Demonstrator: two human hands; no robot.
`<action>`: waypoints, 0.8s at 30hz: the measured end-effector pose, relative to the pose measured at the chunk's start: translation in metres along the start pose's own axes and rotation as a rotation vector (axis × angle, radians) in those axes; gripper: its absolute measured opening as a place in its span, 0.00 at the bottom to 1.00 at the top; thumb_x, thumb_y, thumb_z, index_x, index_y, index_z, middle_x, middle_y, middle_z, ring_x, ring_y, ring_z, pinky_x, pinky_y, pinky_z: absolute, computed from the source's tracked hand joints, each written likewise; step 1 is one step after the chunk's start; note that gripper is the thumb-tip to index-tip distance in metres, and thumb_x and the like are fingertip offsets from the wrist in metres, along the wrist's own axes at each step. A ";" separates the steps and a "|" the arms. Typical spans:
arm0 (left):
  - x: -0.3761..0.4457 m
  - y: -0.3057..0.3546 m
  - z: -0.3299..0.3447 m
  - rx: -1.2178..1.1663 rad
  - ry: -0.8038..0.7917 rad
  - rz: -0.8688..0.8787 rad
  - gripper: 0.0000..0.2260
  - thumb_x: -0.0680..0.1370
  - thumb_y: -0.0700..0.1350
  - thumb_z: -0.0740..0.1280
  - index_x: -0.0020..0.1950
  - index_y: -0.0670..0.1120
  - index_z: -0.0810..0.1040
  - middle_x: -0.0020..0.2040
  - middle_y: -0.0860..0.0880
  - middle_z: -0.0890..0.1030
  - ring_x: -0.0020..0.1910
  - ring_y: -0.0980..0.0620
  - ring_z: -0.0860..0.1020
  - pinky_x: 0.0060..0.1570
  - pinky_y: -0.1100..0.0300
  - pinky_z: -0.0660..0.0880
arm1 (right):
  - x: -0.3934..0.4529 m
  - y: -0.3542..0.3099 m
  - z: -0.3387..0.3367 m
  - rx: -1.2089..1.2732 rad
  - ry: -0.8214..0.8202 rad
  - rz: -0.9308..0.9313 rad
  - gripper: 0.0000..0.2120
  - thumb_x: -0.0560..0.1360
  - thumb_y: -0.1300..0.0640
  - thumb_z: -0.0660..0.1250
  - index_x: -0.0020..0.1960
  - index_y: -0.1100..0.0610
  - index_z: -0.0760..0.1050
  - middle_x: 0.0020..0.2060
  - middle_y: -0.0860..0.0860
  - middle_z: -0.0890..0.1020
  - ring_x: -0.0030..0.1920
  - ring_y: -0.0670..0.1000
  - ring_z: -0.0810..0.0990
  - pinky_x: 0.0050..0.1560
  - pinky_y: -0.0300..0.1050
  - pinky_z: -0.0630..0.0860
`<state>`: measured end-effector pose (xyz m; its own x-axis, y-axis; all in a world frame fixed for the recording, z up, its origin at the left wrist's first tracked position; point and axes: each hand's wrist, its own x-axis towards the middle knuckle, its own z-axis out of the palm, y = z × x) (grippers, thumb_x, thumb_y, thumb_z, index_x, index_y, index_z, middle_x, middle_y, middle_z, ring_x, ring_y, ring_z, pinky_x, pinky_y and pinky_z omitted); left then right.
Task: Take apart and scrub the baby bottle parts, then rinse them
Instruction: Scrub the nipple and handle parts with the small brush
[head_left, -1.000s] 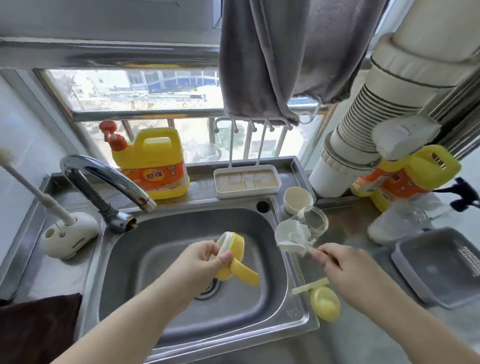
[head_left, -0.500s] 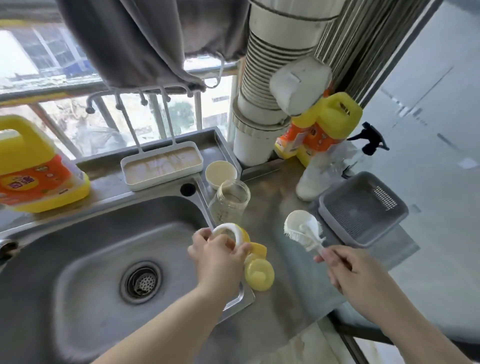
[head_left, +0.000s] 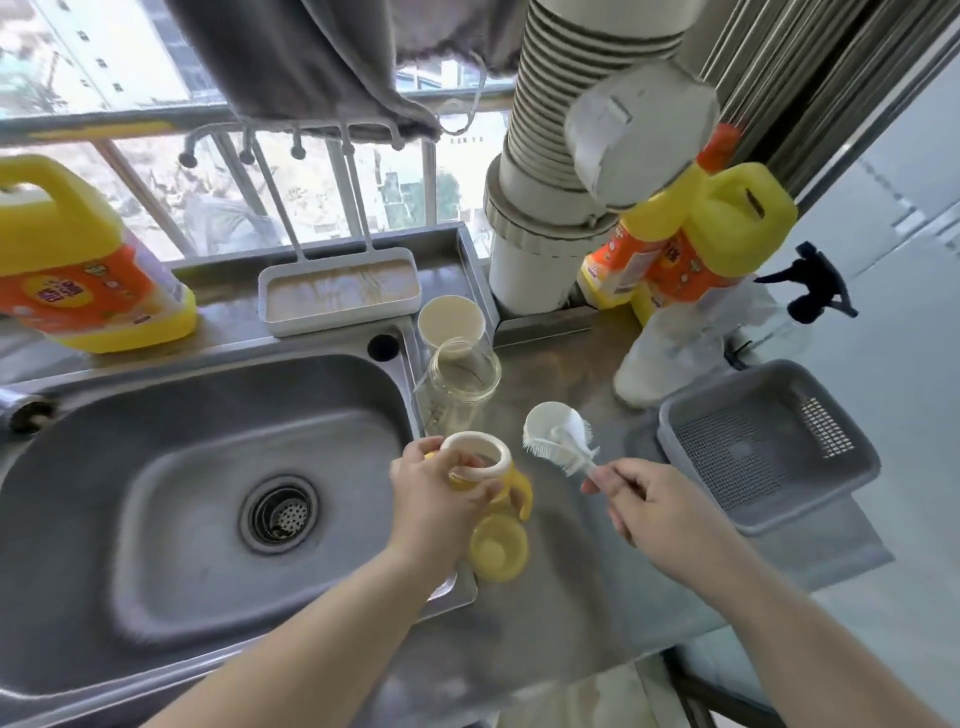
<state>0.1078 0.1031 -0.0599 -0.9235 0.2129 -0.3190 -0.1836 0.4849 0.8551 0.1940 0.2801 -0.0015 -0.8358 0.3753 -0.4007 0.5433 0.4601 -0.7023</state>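
My left hand (head_left: 435, 498) grips the yellow bottle collar with handles (head_left: 488, 462), its white ring facing up, over the sink's right rim. My right hand (head_left: 647, 501) holds the handle of a white bottle brush (head_left: 557, 435), bristle head pointing up-left above the counter, a short gap from the collar. A yellow cap (head_left: 497, 551) lies on the counter just below the collar. The clear glass bottle body (head_left: 460, 387) stands upright at the sink's right rim, with a small cream cup (head_left: 451, 320) behind it.
The steel sink (head_left: 197, 467) with its drain strainer (head_left: 279, 512) fills the left. A grey basket (head_left: 763, 441) sits on the right counter. Yellow detergent jugs stand at far left (head_left: 78, 265) and back right (head_left: 696, 234). A white tray (head_left: 337, 291) sits behind the sink, beside a white pipe (head_left: 545, 208).
My left hand carried the collar from over the sink basin to its right rim and turned its white ring upward. The brush in my right hand moved right. My view swung right.
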 end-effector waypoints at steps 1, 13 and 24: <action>0.001 -0.001 -0.001 0.015 0.002 0.011 0.10 0.68 0.40 0.76 0.40 0.53 0.78 0.55 0.53 0.70 0.59 0.55 0.64 0.47 0.82 0.59 | 0.001 0.002 0.000 -0.010 -0.010 -0.005 0.13 0.79 0.49 0.59 0.41 0.51 0.78 0.21 0.45 0.73 0.22 0.41 0.68 0.26 0.34 0.65; -0.021 -0.026 -0.024 0.058 0.084 0.016 0.12 0.70 0.41 0.74 0.48 0.49 0.74 0.47 0.49 0.76 0.43 0.52 0.75 0.40 0.74 0.68 | -0.008 0.023 0.002 -0.030 -0.049 -0.025 0.13 0.79 0.48 0.60 0.43 0.52 0.78 0.23 0.46 0.75 0.23 0.41 0.69 0.31 0.38 0.67; -0.039 -0.038 0.003 0.406 -0.162 0.280 0.14 0.68 0.41 0.75 0.52 0.47 0.82 0.43 0.54 0.69 0.41 0.52 0.69 0.38 0.64 0.64 | -0.031 0.026 0.020 -0.049 -0.059 -0.048 0.13 0.79 0.50 0.59 0.43 0.56 0.77 0.23 0.46 0.74 0.22 0.41 0.68 0.27 0.31 0.66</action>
<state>0.1520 0.0789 -0.0814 -0.8488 0.4945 -0.1873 0.2384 0.6740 0.6992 0.2320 0.2639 -0.0191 -0.8632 0.3045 -0.4026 0.5048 0.5156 -0.6924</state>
